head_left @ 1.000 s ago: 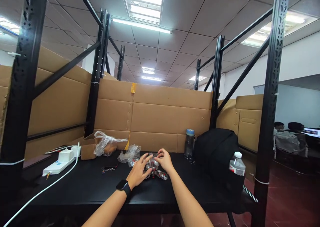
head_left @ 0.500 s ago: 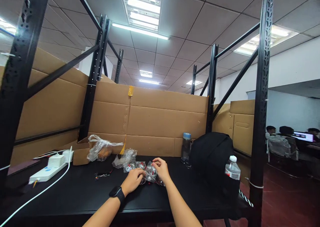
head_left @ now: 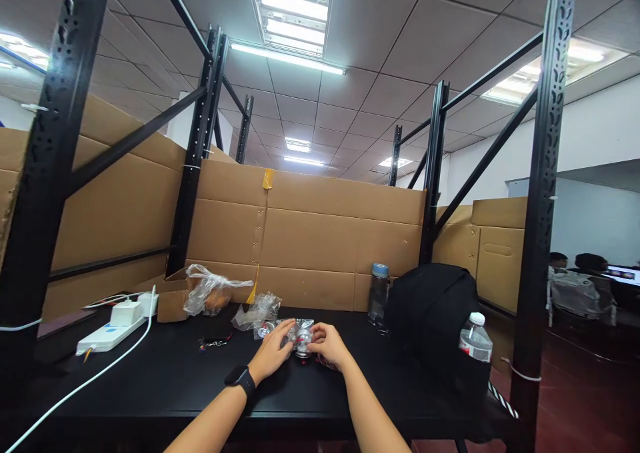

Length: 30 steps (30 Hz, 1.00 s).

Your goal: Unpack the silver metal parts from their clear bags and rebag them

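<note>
A black metal rack frames the scene, its posts rising at left and right, with tall brown cardboard panels closing off its left and far sides. Between them spreads a black tabletop. A bulky black bag sits on its right side, and a white power strip lies on the left with plugs and a white cable. Beyond the strip, near the far panel, stand a small cardboard box and, just to its right, a knotted clear plastic bag holding something brownish. A grey bottle with a blue lid stands just left of the black bag; a clear bottle with a white cap shows at that bag's near right. The left hand rests palm down, fingers stretched forward, and the right hand curls thumb and fingers in from the right; whether either grips anything I cannot tell. Between them, mid-table, lie the shiny clear-wrapped pieces with red bits, just to the near right of a crumpled clear wrapper. A dark watch circles the left wrist.
</note>
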Tool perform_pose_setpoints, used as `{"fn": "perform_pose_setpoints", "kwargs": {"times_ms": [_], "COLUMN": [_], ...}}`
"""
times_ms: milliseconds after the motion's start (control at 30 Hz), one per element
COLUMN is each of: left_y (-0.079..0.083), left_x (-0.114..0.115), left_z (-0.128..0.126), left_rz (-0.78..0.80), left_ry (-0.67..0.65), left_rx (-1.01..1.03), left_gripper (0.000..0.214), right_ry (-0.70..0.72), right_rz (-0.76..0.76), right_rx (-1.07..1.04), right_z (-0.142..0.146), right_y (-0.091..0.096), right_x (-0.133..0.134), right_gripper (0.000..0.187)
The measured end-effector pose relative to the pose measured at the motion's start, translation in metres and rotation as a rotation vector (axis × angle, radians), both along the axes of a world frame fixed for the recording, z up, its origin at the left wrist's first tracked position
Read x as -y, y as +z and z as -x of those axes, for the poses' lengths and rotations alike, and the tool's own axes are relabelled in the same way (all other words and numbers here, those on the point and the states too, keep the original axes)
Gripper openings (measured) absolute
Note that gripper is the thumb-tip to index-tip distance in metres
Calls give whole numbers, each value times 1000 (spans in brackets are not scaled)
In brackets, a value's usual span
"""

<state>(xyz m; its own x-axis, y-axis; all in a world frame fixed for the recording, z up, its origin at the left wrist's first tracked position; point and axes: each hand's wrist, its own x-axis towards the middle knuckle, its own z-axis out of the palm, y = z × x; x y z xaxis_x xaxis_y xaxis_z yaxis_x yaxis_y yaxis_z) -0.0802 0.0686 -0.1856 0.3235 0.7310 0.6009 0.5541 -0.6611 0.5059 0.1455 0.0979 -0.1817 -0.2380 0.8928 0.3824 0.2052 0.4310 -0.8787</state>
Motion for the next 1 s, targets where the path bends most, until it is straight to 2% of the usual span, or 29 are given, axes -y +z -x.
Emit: {"fn": "perform_pose_setpoints", "kwargs": {"times_ms": [100, 233, 367, 567, 1000], "left_y": [1, -1, -2, 1, 2], "left_x": [1, 0, 2, 10, 11], "left_z": [0, 1, 0, -2, -2], "left_rz": [12, 48, 81, 77, 22], "left_ry": [28, 142, 118, 99, 111], "left_rx": [-11, -35, -111, -174, -188], "left_gripper": [60, 54, 47, 41, 37], "right_ry": [-45, -145, -187, -208, -310], "right_rz": [-30, -161, -258, -259, -263], "right_rx": [-16, -135, -229, -32, -81], "right_z": [0, 3, 3, 2, -8], "right_y": [2, 20, 40, 53, 78], "right_x": [-2, -2, -3, -9, -26], "right_gripper": [39, 38, 36, 25, 22]}}
